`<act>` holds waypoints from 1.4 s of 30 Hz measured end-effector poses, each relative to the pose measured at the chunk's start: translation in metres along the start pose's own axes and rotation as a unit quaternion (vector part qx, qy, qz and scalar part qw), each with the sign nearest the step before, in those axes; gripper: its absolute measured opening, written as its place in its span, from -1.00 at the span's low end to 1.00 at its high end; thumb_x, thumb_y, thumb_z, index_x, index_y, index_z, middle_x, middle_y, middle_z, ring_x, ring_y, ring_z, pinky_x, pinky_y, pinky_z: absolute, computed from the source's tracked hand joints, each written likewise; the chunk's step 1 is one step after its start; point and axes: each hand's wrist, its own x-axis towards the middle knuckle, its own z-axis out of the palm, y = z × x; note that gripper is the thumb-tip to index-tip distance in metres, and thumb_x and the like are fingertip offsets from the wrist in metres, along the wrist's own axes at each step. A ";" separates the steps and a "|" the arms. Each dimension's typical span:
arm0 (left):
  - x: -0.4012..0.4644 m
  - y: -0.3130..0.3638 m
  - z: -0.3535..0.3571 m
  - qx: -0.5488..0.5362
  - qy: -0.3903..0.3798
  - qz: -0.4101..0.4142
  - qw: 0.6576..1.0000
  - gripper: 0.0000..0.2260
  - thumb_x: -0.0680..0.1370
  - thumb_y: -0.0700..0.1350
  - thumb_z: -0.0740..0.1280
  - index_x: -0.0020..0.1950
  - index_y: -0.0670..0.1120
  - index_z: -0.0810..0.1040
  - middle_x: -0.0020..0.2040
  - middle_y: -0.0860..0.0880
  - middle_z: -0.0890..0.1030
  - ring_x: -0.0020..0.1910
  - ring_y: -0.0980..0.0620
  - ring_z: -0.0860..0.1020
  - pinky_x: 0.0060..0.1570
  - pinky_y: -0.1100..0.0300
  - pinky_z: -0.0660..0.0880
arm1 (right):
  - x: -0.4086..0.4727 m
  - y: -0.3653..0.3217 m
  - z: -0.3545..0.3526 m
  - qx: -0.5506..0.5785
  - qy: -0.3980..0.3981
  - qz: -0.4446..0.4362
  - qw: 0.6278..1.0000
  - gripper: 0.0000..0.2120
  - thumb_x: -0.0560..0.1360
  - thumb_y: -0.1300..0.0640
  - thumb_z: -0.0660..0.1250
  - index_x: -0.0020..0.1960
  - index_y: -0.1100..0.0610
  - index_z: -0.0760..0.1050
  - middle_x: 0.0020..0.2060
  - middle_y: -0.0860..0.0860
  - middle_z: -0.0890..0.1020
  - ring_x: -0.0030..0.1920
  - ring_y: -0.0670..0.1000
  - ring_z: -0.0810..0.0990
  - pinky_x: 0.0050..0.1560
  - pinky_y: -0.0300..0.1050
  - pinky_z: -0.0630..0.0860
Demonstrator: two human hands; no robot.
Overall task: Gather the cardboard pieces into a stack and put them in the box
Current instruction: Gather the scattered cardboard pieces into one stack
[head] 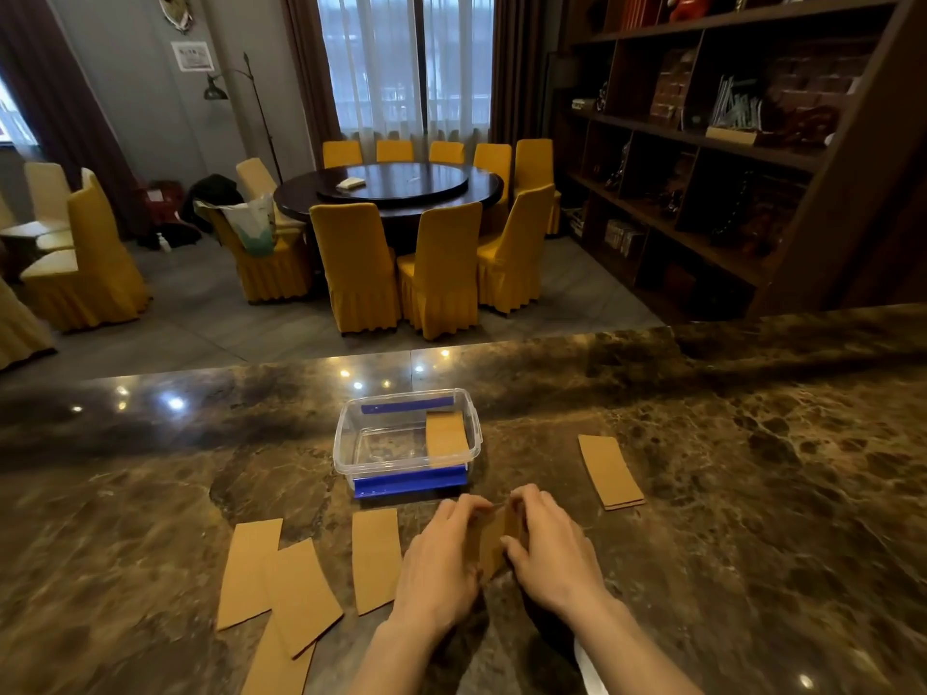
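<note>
1. From the head camera we look down on a dark, glossy marble counter [702,494] that reflects ceiling lights. Beyond it lies a dining room with a round table [389,190] ringed by yellow-covered chairs [358,263], curtained windows behind, and a tall dark wooden shelf unit [727,143] on the right.
2. A clear plastic box [351,443] with blue clips stands open on the counter just beyond our hands. One cardboard piece [445,433] leans inside it against the right wall.
3. Our left hand [441,564] and right hand [549,549] are closed from both sides on a small held stack of cardboard [494,539], fingers curled over its top edge. It stands tilted between the palms, just in front of the box.
4. Loose pieces lie flat on the counter: one strip [375,559] just left of our left hand, three overlapping strips [281,589] further left, and one strip [609,471] apart to the right of the box.
</note>
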 end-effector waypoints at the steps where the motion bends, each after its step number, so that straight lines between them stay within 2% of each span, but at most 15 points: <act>1: 0.000 0.000 -0.004 -0.030 0.004 -0.008 1.000 -0.46 0.50 -0.22 0.45 0.30 0.28 0.37 0.20 0.23 0.52 0.20 0.21 0.53 0.29 0.10 0.55 | 0.001 0.000 0.000 0.035 -0.003 0.009 0.999 -0.50 0.52 0.07 0.42 0.39 -0.10 0.32 0.27 -0.09 0.52 0.30 0.00 0.51 0.24 0.01 0.54; 3: 0.002 -0.002 -0.009 -0.088 0.005 -0.028 0.996 -0.44 0.51 -0.29 0.42 0.25 0.31 0.40 0.12 0.21 0.56 0.18 0.20 0.55 0.28 0.08 0.58 | 0.002 0.000 0.000 0.109 -0.016 0.033 0.993 -0.48 0.50 0.11 0.45 0.37 -0.17 0.37 0.25 -0.08 0.56 0.29 0.00 0.52 0.28 0.03 0.55; 5: 0.001 -0.005 -0.018 -0.128 0.006 -0.038 0.991 -0.45 0.51 -0.29 0.43 0.20 0.35 0.41 0.10 0.19 0.58 0.20 0.16 0.55 0.24 0.06 0.60 | 0.006 -0.001 0.001 0.153 -0.014 0.048 0.987 -0.63 0.48 0.13 0.47 0.19 -0.21 0.52 0.13 -0.08 0.61 0.19 -0.02 0.57 0.21 0.02 0.60; 10: -0.002 -0.026 -0.041 -0.159 0.127 -0.069 0.977 -0.63 0.56 -0.20 0.42 0.19 0.23 0.47 0.06 0.08 0.64 0.01 0.15 0.62 0.06 0.14 0.62 | 0.009 -0.007 0.002 0.214 -0.025 0.050 0.975 -0.86 0.52 0.13 0.44 -0.02 -0.11 0.60 0.03 -0.09 0.61 0.09 -0.05 0.54 0.00 -0.14 0.50; 13: -0.003 -0.047 -0.050 -0.013 0.170 -0.161 0.972 -0.58 0.55 0.06 0.43 0.37 0.11 0.43 0.23 0.03 0.62 0.21 0.03 0.57 0.20 0.02 0.59 | 0.010 -0.006 0.006 0.215 -0.017 0.065 0.974 -0.87 0.54 0.14 0.41 -0.03 -0.10 0.59 0.05 -0.06 0.60 0.10 -0.01 0.53 -0.04 -0.13 0.44; 16: -0.007 -0.057 -0.048 0.150 0.101 -0.222 0.958 -0.25 0.47 0.33 0.37 0.56 0.03 0.27 0.45 -0.05 0.50 0.44 -0.09 0.42 0.42 -0.03 0.44 | 0.011 -0.007 0.008 0.223 -0.022 0.075 0.972 -0.85 0.56 0.16 0.37 -0.02 -0.10 0.57 0.06 -0.06 0.60 0.10 -0.01 0.54 -0.03 -0.14 0.43; 18: -0.010 -0.055 -0.042 0.192 0.070 -0.217 0.955 -0.19 0.44 0.38 0.37 0.56 0.03 0.23 0.46 -0.06 0.49 0.47 -0.11 0.39 0.46 -0.02 0.36 | 0.012 -0.009 0.008 0.230 -0.026 0.077 0.970 -0.83 0.57 0.19 0.35 0.00 -0.10 0.56 0.06 -0.05 0.59 0.09 0.00 0.55 -0.11 -0.22 0.49; 20: -0.010 -0.053 -0.035 0.199 0.060 -0.201 0.957 -0.23 0.46 0.32 0.41 0.54 0.04 0.24 0.47 -0.06 0.48 0.47 -0.10 0.38 0.47 -0.01 0.35 | 0.013 -0.011 0.007 0.252 -0.038 0.086 0.963 -0.80 0.57 0.23 0.34 0.04 -0.08 0.55 0.07 -0.04 0.54 0.05 0.02 0.57 -0.27 -0.23 0.62; 24: -0.008 -0.050 -0.032 0.106 0.072 -0.180 0.975 -0.21 0.44 0.08 0.55 0.55 0.11 0.21 0.45 -0.01 0.47 0.42 -0.07 0.43 0.42 0.00 0.41 | 0.014 -0.008 0.004 0.266 -0.055 0.090 0.958 -0.74 0.55 0.30 0.35 0.07 -0.06 0.54 0.09 -0.04 0.49 0.05 0.06 0.58 -0.27 -0.18 0.69; 29: -0.011 -0.050 -0.041 0.015 0.062 -0.191 0.980 -0.11 0.34 -0.03 0.64 0.53 0.18 0.19 0.40 -0.04 0.39 0.38 -0.08 0.41 0.36 -0.01 0.48 | 0.013 -0.005 -0.001 0.279 -0.066 0.086 0.954 -0.66 0.51 0.36 0.38 0.10 -0.04 0.49 0.08 0.06 0.53 -0.06 0.09 0.68 -0.24 -0.15 0.70; 32: -0.009 -0.052 -0.046 -0.086 0.091 -0.173 0.977 -0.28 0.39 -0.18 0.60 0.44 0.14 0.35 0.24 -0.01 0.48 0.20 -0.01 0.52 0.25 -0.03 0.58 | 0.013 -0.005 -0.001 0.292 -0.083 0.080 0.949 -0.69 0.51 0.38 0.37 0.09 0.00 0.49 0.07 0.08 0.58 -0.01 0.08 0.68 -0.18 -0.09 0.72; 34: -0.007 -0.048 -0.055 -0.187 0.090 -0.150 0.967 -0.44 0.46 -0.41 0.46 0.35 0.05 0.48 0.10 -0.04 0.54 -0.01 0.05 0.56 0.05 0.08 0.66 | 0.012 -0.008 -0.001 0.296 -0.101 0.064 0.948 -0.74 0.53 0.36 0.35 0.08 0.04 0.51 0.06 0.07 0.58 0.02 0.09 0.67 -0.16 -0.09 0.72; 36: -0.007 -0.042 -0.066 -0.232 0.088 -0.105 0.963 -0.50 0.49 -0.48 0.39 0.23 0.06 0.55 0.05 -0.06 0.58 -0.07 0.01 0.59 -0.09 0.19 0.63 | 0.010 -0.012 0.002 0.302 -0.109 0.055 0.945 -0.79 0.54 0.33 0.36 0.07 0.06 0.51 0.05 0.08 0.59 0.02 0.09 0.67 -0.14 -0.09 0.72; 40: -0.009 -0.038 -0.076 -0.272 0.065 -0.041 0.959 -0.51 0.48 -0.49 0.40 0.19 0.06 0.57 0.08 -0.08 0.62 0.02 -0.05 0.66 0.00 0.17 0.66 | 0.005 -0.021 0.017 0.310 -0.062 0.071 0.946 -0.84 0.51 0.20 0.45 0.00 0.00 0.52 0.00 0.03 0.63 0.02 0.03 0.66 -0.01 0.04 0.71; 42: -0.011 -0.039 -0.073 -0.269 0.045 -0.032 0.962 -0.49 0.46 -0.50 0.39 0.17 0.07 0.59 0.09 -0.07 0.63 0.03 -0.03 0.67 0.06 0.11 0.66 | 0.001 -0.023 0.024 0.296 -0.020 0.080 0.952 -0.84 0.49 0.16 0.48 -0.06 -0.03 0.53 -0.05 -0.01 0.63 0.02 -0.02 0.62 0.05 -0.02 0.65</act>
